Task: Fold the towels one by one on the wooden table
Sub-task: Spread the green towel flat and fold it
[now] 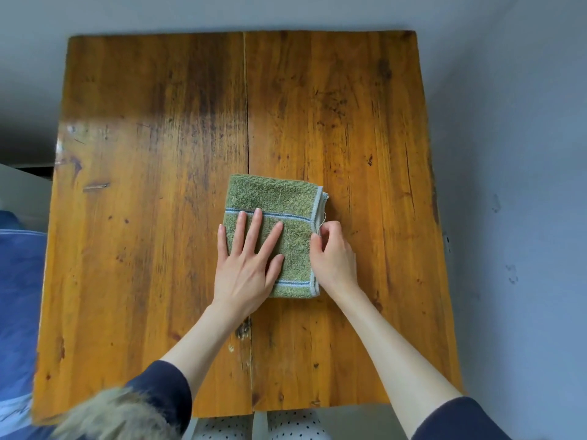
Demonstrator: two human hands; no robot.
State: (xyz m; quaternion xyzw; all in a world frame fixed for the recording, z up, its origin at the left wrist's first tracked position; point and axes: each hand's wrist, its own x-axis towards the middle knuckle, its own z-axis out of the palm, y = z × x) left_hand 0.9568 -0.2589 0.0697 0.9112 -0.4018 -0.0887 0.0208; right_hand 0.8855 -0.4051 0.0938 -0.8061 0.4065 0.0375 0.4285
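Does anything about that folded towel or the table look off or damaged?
Slightly. The green towel has a loose thread at its right edge, where the right hand pinches the hem, and its layers are a little uneven at the far right corner. The wooden table shows a long split down its middle.

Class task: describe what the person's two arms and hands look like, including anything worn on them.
Both forearms are bare, with dark navy sleeves pushed up towards the elbows. The left hand and right hand are bare: no gloves, rings or watch show.
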